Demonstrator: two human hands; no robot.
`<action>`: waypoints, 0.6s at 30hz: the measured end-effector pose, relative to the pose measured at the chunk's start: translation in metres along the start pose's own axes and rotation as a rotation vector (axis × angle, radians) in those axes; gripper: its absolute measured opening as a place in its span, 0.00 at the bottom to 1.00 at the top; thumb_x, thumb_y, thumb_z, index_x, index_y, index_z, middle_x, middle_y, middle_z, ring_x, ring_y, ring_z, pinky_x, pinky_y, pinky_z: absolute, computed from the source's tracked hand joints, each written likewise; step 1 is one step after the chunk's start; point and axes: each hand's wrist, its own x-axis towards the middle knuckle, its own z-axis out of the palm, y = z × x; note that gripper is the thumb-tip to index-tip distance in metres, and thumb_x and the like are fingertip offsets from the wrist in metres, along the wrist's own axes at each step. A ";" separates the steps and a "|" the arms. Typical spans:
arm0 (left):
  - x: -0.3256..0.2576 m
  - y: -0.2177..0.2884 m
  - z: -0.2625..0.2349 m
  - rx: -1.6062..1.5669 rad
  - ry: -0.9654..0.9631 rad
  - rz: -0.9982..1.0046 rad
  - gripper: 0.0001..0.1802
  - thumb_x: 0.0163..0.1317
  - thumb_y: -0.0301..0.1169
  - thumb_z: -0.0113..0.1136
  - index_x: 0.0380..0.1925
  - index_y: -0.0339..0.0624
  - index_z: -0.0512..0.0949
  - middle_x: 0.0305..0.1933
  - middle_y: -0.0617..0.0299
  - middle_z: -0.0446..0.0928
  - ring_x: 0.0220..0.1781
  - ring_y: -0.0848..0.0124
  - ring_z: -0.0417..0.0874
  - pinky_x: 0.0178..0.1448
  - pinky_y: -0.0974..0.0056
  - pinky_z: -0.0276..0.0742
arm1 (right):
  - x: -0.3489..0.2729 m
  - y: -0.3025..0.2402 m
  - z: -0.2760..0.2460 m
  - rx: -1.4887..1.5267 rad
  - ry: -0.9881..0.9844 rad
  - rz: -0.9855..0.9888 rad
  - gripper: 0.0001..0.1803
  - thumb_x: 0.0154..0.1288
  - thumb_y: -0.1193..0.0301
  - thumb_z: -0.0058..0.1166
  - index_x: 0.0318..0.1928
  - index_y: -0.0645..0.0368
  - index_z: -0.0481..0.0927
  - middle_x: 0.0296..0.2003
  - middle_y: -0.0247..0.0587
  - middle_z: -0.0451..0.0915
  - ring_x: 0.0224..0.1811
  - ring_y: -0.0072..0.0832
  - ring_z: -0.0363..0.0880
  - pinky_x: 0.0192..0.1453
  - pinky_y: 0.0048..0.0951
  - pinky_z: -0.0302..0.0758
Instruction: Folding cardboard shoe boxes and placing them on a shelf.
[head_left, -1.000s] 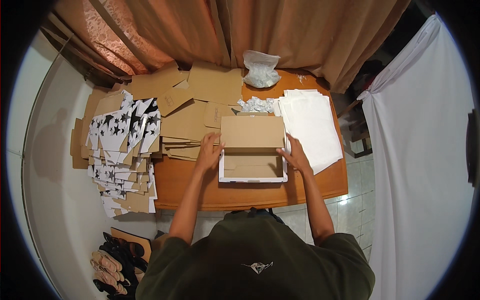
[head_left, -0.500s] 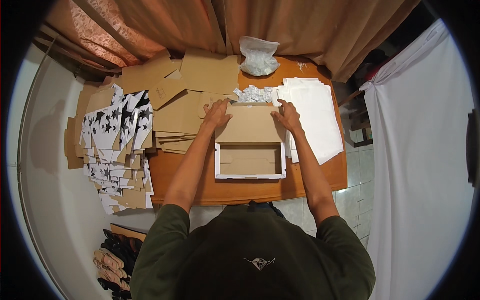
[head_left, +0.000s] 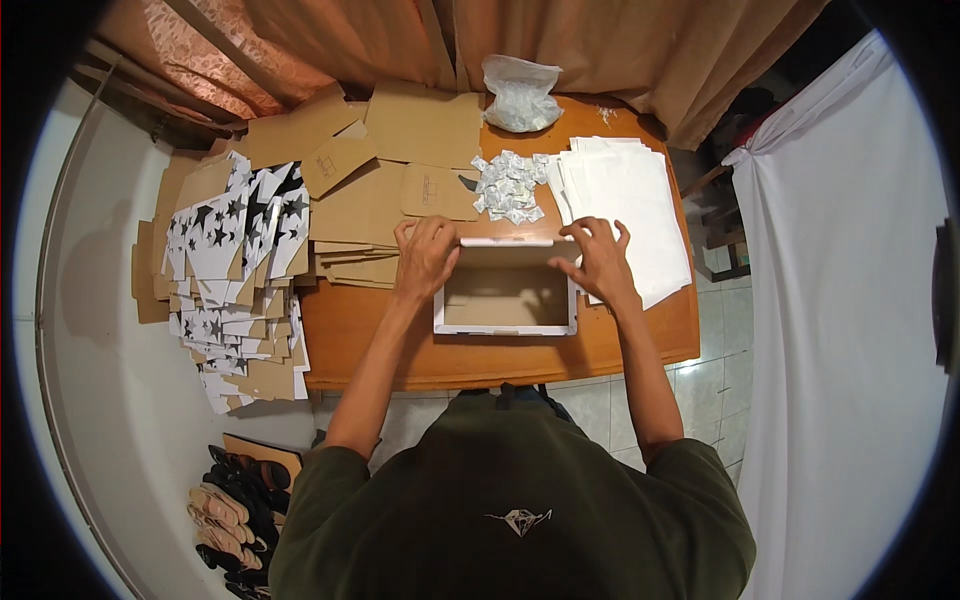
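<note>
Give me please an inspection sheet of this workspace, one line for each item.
Surface: wooden table, mostly covered.
Job's things: open cardboard box with white rim, flap at its far edge.
Clutter: flat brown cardboard blanks; star-printed blanks; white paper stack; small white packets; plastic bag.
Grips: left hand and right hand on the box's far corners.
Cables: nothing seen.
Surroundings: brown curtains, white cloth, sandals on floor.

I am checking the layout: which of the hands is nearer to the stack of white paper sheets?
Right. The right hand rests on the box's far right corner, overlapping the white paper sheets. The left hand is at the far left corner, away from them.
</note>
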 end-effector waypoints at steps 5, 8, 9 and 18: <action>-0.045 0.012 -0.006 0.006 -0.031 0.079 0.16 0.50 0.23 0.72 0.36 0.47 0.76 0.44 0.65 0.78 0.54 0.65 0.80 0.63 0.48 0.62 | -0.033 -0.038 0.005 0.218 -0.165 -0.089 0.31 0.65 0.44 0.62 0.59 0.51 0.81 0.54 0.42 0.79 0.64 0.38 0.74 0.76 0.60 0.55; -0.067 0.020 0.000 -0.028 -0.061 0.079 0.16 0.50 0.22 0.71 0.36 0.46 0.76 0.43 0.66 0.78 0.52 0.65 0.80 0.63 0.49 0.63 | -0.053 -0.034 0.036 0.216 -0.165 -0.141 0.24 0.64 0.52 0.66 0.55 0.51 0.82 0.52 0.39 0.80 0.60 0.37 0.76 0.73 0.55 0.60; -0.074 0.023 0.000 -0.032 -0.072 0.076 0.16 0.49 0.22 0.71 0.35 0.46 0.75 0.43 0.66 0.78 0.52 0.65 0.80 0.64 0.49 0.63 | -0.061 -0.034 0.045 0.219 -0.146 -0.151 0.22 0.63 0.55 0.68 0.53 0.50 0.82 0.52 0.37 0.80 0.60 0.37 0.76 0.71 0.53 0.62; -0.109 0.035 0.026 -0.091 -0.257 0.152 0.18 0.66 0.36 0.67 0.55 0.53 0.83 0.62 0.64 0.81 0.73 0.66 0.74 0.76 0.38 0.53 | -0.103 -0.040 0.094 0.232 0.041 -0.144 0.18 0.55 0.66 0.73 0.46 0.49 0.83 0.49 0.32 0.80 0.58 0.36 0.75 0.65 0.45 0.65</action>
